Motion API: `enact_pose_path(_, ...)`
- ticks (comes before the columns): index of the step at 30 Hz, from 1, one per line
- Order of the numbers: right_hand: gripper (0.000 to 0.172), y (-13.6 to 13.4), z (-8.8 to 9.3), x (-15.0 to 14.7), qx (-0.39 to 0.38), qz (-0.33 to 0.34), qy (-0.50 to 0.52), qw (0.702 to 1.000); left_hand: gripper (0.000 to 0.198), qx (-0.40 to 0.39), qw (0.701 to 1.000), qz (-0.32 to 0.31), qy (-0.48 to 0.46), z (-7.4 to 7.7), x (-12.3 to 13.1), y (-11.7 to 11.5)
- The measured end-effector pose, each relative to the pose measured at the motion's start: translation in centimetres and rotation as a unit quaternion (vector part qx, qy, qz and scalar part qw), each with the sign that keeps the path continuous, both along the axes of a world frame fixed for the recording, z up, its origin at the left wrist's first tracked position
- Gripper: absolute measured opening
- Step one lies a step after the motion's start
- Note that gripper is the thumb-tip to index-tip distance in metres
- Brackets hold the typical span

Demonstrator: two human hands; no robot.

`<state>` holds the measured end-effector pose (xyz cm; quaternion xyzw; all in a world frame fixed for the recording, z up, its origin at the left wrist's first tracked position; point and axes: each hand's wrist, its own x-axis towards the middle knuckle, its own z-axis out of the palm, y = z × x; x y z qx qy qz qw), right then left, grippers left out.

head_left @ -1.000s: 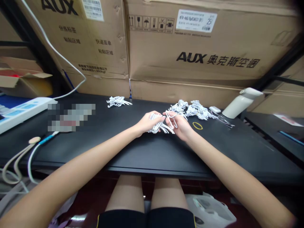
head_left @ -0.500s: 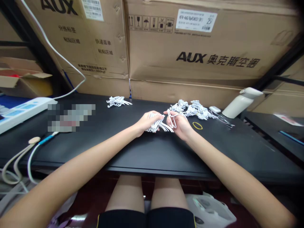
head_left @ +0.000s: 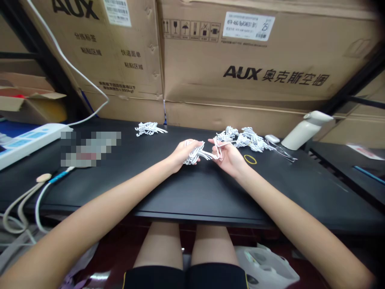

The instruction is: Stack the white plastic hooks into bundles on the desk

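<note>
Held slightly further left and higher than a second ago, the bundle of white hooks (head_left: 195,154) is grasped by the left hand (head_left: 180,155), fingers wrapped around it, at the centre of the frame. By the right hand (head_left: 231,161), just right of centre, loose white hooks (head_left: 219,150) are pinched at the fingertips; how many cannot be told. The straight ends of the bundle are now brought up to these pieces; whether they touch is unclear.

If the left grip is eased, the fanned ends could be splayed and pieces dropped onto the counter (head_left: 192,196). Because the pieces are bent, one could be snagged on its neighbours and others pulled out with it. Should the right hand be lowered backward, the heap of hooks (head_left: 255,139) behind it could be brushed and mixed in. The yellow band (head_left: 250,159), lying beside the right wrist, could be swept aside by the forearm.
</note>
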<state>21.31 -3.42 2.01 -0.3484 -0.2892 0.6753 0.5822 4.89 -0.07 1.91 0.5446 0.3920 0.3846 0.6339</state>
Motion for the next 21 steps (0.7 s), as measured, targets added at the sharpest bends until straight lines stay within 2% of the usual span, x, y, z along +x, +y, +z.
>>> enact_pose_path(13, 0.022, 0.40, -0.65, 0.47, 0.032, -0.058, -0.005, 0.998, 0.025, -0.011, 1.000, 0.014, -0.015, -0.41, -0.15, 0.39)
enact_pose_path(18, 0.013, 0.43, -0.56, 0.49, 0.008, -0.052, 0.013, 0.999, 0.023, -0.018, 0.999, 0.022, -0.017, -0.44, -0.17, 0.43)
enact_pose_path(21, 0.021, 0.32, -0.27, 0.43, -0.015, -0.040, 0.029, 0.999, 0.023, -0.022, 0.999, 0.024, -0.016, -0.43, -0.19, 0.44)
